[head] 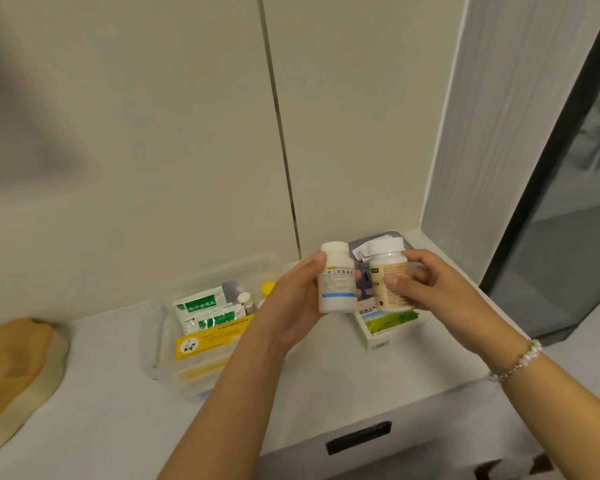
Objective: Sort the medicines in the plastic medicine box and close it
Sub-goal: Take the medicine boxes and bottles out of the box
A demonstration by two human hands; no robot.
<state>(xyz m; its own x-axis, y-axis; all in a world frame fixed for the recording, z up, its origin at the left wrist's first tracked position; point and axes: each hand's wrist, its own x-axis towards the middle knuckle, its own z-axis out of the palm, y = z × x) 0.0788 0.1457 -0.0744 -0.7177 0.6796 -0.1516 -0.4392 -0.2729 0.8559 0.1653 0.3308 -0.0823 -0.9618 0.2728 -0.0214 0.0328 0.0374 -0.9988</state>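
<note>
My left hand (293, 301) holds a white pill bottle (337, 277) with a blue-striped label, upright above the counter. Beside it, my right hand (430, 292) grips a beige-labelled bottle (388, 278) with a white cap, slightly tilted. The two bottles are almost touching. Left of and below my hands sits the clear plastic medicine box (160, 334), lid off. It holds green-and-white sachets (201, 304), a yellow packet (205, 341), a small vial (245, 299) and a yellow-capped bottle (267, 289). No lid can be made out.
A green-and-white medicine carton (385, 327) lies on the white counter under my hands, with a dark tray of paper slips (371, 249) behind it. A wooden board (11, 368) rests at the left. A drawer handle (359, 438) is below the counter edge. A wall stands behind.
</note>
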